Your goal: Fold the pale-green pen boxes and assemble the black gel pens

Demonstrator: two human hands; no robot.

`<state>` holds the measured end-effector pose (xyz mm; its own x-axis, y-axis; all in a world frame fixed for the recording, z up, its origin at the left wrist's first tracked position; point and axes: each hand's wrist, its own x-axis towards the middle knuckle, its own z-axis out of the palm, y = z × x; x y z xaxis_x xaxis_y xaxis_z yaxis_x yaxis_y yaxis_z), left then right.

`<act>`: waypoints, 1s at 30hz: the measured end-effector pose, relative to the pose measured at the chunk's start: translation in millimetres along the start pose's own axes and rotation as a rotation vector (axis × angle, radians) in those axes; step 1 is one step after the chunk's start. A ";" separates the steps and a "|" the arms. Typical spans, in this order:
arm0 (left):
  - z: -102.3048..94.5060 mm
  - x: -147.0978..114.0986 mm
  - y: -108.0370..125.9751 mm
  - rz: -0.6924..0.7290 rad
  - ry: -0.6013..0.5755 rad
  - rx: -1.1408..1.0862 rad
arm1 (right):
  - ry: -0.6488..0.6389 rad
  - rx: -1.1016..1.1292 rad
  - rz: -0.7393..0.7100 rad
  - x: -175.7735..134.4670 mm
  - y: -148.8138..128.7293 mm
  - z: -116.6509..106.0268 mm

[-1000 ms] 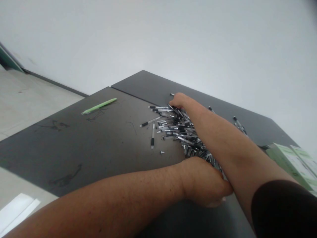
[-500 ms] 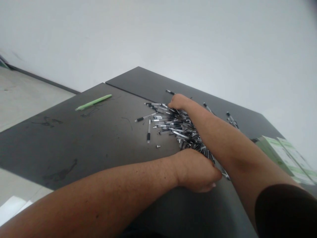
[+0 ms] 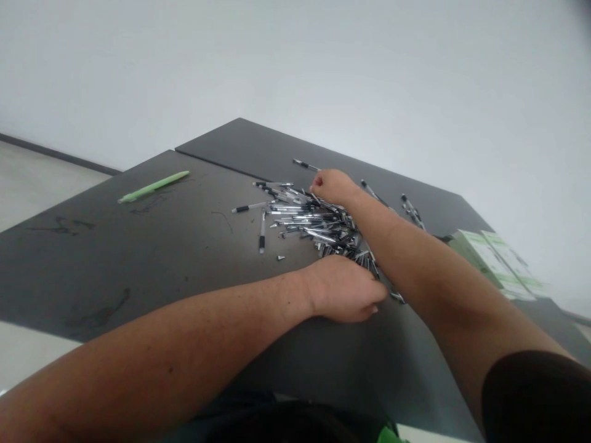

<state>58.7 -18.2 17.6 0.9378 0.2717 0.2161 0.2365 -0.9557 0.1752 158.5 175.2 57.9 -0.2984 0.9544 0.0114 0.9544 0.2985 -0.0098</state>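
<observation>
A heap of clear pens with black grips (image 3: 300, 212) lies on the dark table. My left hand (image 3: 346, 289) rests at the near side of the heap, back of the hand up, fingers curled under. Whatever it may hold is hidden by the hand itself. Across the far side of the heap, my right hand (image 3: 335, 186) is closed, thumb and fingers curled together; its grasp is hidden too. One loose pen (image 3: 305, 164) lies just beyond the right hand. Left of the heap are another pen (image 3: 262, 234) and a small metallic tip (image 3: 281, 258).
A light green pen-shaped thing (image 3: 154, 186) lies at the left on the dark table (image 3: 184, 246). Several more pens (image 3: 412, 210) are scattered beyond my right forearm. Green-and-white boxes (image 3: 494, 261) stand at the right. A white wall (image 3: 295, 67) rises behind the table.
The view has turned slightly, so the table and its things sit further left. My right hand has shifted slightly over the heap's far side; both hands stay curled.
</observation>
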 end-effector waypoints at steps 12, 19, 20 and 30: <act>-6.9 0.0 2.0 -0.045 -0.042 0.036 | 0.335 0.149 0.324 -196.8 105.7 -37.9; -9.6 0.2 0.1 -0.065 -0.057 0.016 | 0.278 0.133 0.500 -244.9 170.5 -0.3; -9.3 -0.1 -0.9 -0.061 -0.056 0.006 | 0.239 0.117 0.474 -246.6 173.0 1.2; -6.6 -3.7 -10.0 -0.037 -0.033 -0.052 | -0.065 0.064 0.167 -241.6 114.1 1.1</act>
<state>51.1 -8.9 21.3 0.9367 0.3022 0.1768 0.2586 -0.9376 0.2326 339.4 -21.3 53.0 -0.1376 0.9886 -0.0607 0.9886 0.1333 -0.0699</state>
